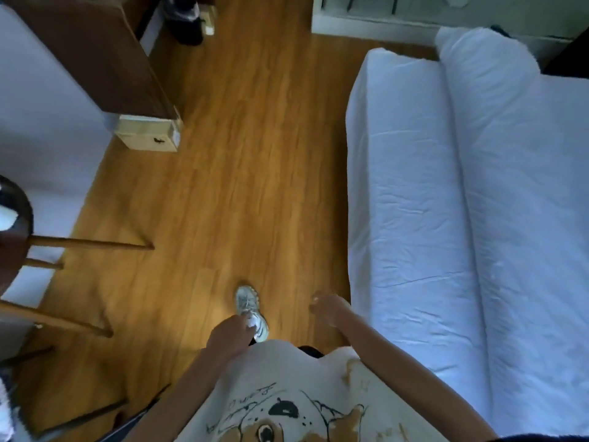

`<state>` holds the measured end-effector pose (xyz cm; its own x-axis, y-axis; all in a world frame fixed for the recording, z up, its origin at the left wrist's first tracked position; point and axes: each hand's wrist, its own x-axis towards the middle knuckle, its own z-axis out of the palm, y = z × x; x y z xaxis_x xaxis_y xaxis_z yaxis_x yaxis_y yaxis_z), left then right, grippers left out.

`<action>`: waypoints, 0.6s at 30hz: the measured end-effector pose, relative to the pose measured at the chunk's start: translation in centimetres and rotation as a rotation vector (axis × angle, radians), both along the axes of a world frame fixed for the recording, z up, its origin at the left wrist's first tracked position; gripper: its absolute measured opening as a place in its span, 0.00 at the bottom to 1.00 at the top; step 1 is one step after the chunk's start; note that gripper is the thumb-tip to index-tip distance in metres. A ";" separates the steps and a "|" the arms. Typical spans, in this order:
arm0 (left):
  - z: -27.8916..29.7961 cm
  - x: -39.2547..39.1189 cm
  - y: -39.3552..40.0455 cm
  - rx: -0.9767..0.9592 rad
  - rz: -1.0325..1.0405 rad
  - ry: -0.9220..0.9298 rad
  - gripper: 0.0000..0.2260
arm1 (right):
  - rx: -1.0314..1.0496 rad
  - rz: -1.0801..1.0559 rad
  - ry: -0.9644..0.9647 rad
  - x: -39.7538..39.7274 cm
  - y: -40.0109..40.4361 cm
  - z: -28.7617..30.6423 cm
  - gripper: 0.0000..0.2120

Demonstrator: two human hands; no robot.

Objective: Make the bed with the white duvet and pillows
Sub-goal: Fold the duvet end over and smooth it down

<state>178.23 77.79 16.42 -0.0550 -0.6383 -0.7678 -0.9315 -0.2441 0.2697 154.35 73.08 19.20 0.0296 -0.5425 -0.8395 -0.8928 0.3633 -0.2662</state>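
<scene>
You stand on the wood floor (242,161) just beside the bed (398,218), which runs along your right. White duvet (526,218) lies on top of the bed in a long thick fold, rolled edge running lengthwise, set back from the bed's near side; smooth white sheet covers the strip between that fold and the bed edge. No pillow can be picked out for sure; the rounded white end at the bed's far corner could be duvet or pillow, cannot tell. Your left hand (231,334) hangs left of the bed over the floor, fingers loosely curled, grip holding nothing. Your right hand (328,307) is nearer the bed, just beside its edge but not touching it, fingers relaxed, grip empty too. One sneaker (251,311) shows on the floor between the two hands. Well left of the bed: wooden stool legs (92,244) and a small cardboard box (149,135) against dark furniture.
</scene>
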 end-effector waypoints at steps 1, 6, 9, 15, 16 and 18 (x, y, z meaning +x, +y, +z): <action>0.3 0.6 -3.2 -0.009 -0.020 0.011 0.19 | 0.016 -0.021 -0.011 0.6 -1.8 -0.2 0.21; 2.0 2.6 -19.1 -0.022 -0.123 0.057 0.20 | -0.050 -0.147 -0.058 3.7 -13.0 0.6 0.20; 2.7 2.9 -27.1 -0.005 -0.176 0.049 0.21 | -0.068 -0.191 -0.065 4.6 -18.4 1.1 0.19; 1.9 -0.6 -41.5 0.045 -0.193 0.102 0.20 | -0.025 -0.222 -0.014 3.5 -30.9 -1.7 0.19; 1.4 -1.3 -44.0 0.050 -0.209 0.111 0.20 | -0.012 -0.232 -0.015 2.9 -33.5 -2.1 0.19; 1.3 -3.1 -49.5 0.056 -0.209 0.103 0.20 | -0.009 -0.229 -0.014 1.2 -39.1 -2.5 0.18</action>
<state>175.13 28.34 17.72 -0.2609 -0.5618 -0.7851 -0.9317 -0.0663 0.3570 155.52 34.02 16.73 -0.0836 -0.5442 -0.8348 -0.7834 0.5537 -0.2824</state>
